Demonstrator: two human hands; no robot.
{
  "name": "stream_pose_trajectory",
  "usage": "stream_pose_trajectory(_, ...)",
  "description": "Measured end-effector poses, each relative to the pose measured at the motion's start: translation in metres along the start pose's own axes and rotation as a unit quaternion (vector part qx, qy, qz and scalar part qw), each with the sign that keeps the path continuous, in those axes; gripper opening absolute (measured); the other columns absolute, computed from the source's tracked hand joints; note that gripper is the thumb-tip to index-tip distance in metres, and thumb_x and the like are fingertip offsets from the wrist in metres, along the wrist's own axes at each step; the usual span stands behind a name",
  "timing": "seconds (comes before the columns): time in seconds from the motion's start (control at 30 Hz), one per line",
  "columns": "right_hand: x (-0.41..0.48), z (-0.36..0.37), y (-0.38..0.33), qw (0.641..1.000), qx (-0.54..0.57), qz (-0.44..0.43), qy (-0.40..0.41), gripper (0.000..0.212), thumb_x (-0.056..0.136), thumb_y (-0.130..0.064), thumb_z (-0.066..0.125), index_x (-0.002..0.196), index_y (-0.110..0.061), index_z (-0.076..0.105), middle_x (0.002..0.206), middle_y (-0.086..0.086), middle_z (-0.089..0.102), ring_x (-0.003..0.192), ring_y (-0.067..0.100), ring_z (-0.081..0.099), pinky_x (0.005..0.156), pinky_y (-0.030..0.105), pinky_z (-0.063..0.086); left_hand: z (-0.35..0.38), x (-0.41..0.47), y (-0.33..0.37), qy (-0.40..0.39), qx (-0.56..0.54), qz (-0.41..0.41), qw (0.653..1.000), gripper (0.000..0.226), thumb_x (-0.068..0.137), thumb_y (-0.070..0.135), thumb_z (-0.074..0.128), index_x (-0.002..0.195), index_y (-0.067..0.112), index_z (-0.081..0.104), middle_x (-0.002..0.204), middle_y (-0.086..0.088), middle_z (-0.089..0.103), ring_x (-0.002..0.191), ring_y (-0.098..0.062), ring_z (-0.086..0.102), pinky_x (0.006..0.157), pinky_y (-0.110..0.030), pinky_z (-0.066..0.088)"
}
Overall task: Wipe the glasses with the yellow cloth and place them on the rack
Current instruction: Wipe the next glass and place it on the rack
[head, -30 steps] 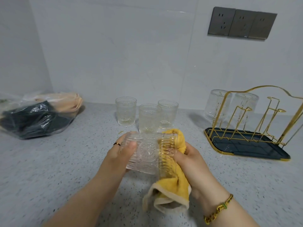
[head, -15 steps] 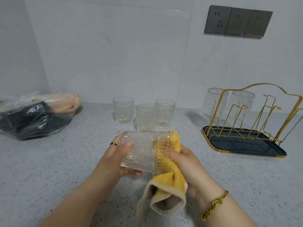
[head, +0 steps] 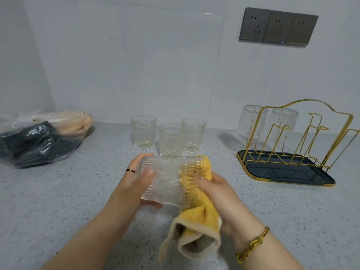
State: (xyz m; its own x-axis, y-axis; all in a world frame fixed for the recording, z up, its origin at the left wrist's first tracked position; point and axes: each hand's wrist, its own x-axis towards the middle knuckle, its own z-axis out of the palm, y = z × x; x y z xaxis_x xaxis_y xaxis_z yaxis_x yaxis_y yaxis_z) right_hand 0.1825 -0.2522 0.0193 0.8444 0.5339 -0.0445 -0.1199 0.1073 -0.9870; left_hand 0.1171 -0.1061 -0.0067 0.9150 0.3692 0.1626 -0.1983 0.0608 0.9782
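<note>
A ribbed clear glass [head: 167,182] lies on its side in mid-air above the counter. My left hand [head: 134,182] grips its base end, fingers curled round it. The yellow cloth [head: 196,217] is stuffed into the glass's mouth and hangs below; my right hand [head: 218,193] holds the cloth against the rim. Three upright glasses [head: 171,139] stand in a group behind. At the right, the gold wire rack [head: 303,137] stands on a dark tray [head: 282,170]. Two upside-down glasses [head: 251,123] hang on its far side.
A clear plastic bag [head: 39,137] with dark and beige cloth lies at the left by the wall. Grey sockets [head: 278,26] are on the tiled wall. The speckled grey counter [head: 58,201] spreads around my hands.
The glass has turned slightly in my hands while the cloth stays in its mouth. The camera view has shifted a little; the other glasses and the rack have not moved.
</note>
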Motion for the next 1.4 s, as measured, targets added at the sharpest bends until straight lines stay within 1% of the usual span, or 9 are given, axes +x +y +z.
stream_pose_trajectory(0.07,-0.001,-0.004,-0.005,0.995,0.077,0.066,-0.018,0.013,0.083,-0.001,0.053,0.073,-0.006,0.059,0.048,0.001,0.063,0.039,0.007,0.058,0.038,0.013,0.045,0.004,0.0,-0.006,0.009,0.019,0.016,1.0,0.051,0.052,0.046,0.06,0.101,0.046,0.05,0.086,0.008,0.066,0.063,-0.011,0.064,0.055,-0.03,0.052)
stream_pose_trajectory(0.17,0.004,-0.01,-0.003,0.996,-0.074,-0.031,0.037,0.011,0.081,-0.007,0.059,0.075,-0.016,0.058,0.059,-0.005,0.061,0.047,-0.002,0.055,0.044,0.009,0.043,0.012,0.0,-0.007,0.023,-0.008,-0.019,1.0,0.042,0.063,0.054,0.061,0.103,0.047,0.052,0.103,0.0,0.062,0.069,-0.018,0.065,0.058,-0.035,0.051)
stream_pose_trajectory(0.37,0.004,-0.009,0.008,0.918,-0.314,-0.242,0.01,0.032,0.076,-0.013,0.065,0.082,-0.04,0.049,0.065,-0.017,0.056,0.063,-0.008,0.053,0.058,0.008,0.04,0.007,0.002,-0.009,0.041,-0.044,-0.129,0.99,0.045,0.079,0.051,0.043,0.085,0.012,0.063,0.069,-0.01,0.071,0.066,-0.03,0.064,0.058,-0.036,0.052)
stream_pose_trajectory(0.5,0.009,-0.007,0.009,0.971,-0.185,-0.143,0.045,0.016,0.078,-0.011,0.064,0.081,-0.025,0.057,0.066,-0.015,0.059,0.058,-0.006,0.053,0.053,0.007,0.041,0.005,0.002,-0.005,0.014,-0.04,-0.03,0.999,0.036,0.063,0.046,0.064,0.094,0.028,0.061,0.073,0.009,0.074,0.068,-0.008,0.07,0.059,-0.029,0.055)
stream_pose_trajectory(0.67,0.007,-0.011,0.005,0.999,-0.031,0.02,-0.008,0.005,0.081,-0.012,0.061,0.087,-0.011,0.062,0.069,-0.001,0.063,0.054,0.005,0.06,0.051,0.014,0.049,0.005,0.0,-0.005,0.032,0.035,0.014,0.999,0.033,0.051,0.057,0.059,0.084,0.057,0.06,0.113,-0.007,0.06,0.104,-0.028,0.059,0.094,-0.054,0.044)
stream_pose_trajectory(0.87,0.006,-0.009,0.008,0.942,-0.238,-0.23,0.056,0.025,0.077,-0.011,0.064,0.079,-0.033,0.053,0.069,-0.012,0.057,0.064,-0.008,0.053,0.057,0.007,0.041,0.012,-0.004,-0.002,-0.043,-0.064,-0.129,0.989,0.062,0.064,0.058,0.034,0.095,0.011,0.059,0.055,-0.012,0.061,0.04,-0.02,0.055,0.032,-0.024,0.044)
stream_pose_trajectory(1.03,0.008,-0.008,0.009,0.983,-0.14,-0.114,0.016,0.017,0.08,-0.009,0.062,0.084,-0.025,0.058,0.075,-0.009,0.062,0.063,-0.004,0.057,0.056,0.008,0.047,0.007,0.001,-0.005,-0.017,-0.088,-0.098,0.991,0.045,0.078,0.045,0.046,0.091,0.003,0.056,0.05,-0.011,0.059,0.035,-0.02,0.052,0.032,-0.023,0.044)
stream_pose_trajectory(1.17,0.008,-0.013,0.006,0.998,0.037,0.046,-0.03,0.008,0.082,-0.005,0.057,0.08,-0.011,0.062,0.062,0.0,0.066,0.051,0.008,0.062,0.047,0.016,0.05,0.005,0.003,-0.012,0.0,-0.058,-0.054,0.997,0.057,0.056,0.037,0.064,0.108,0.017,0.056,0.079,-0.007,0.07,0.055,-0.021,0.067,0.044,-0.03,0.053)
stream_pose_trajectory(1.4,0.009,-0.009,0.014,0.942,-0.251,-0.221,0.02,0.032,0.076,-0.01,0.065,0.083,-0.038,0.051,0.071,-0.011,0.059,0.066,-0.011,0.054,0.059,0.005,0.041,0.002,0.001,-0.004,-0.031,-0.052,-0.184,0.981,0.062,0.064,0.058,0.04,0.085,0.004,0.061,0.055,-0.014,0.06,0.041,-0.023,0.057,0.035,-0.024,0.047)
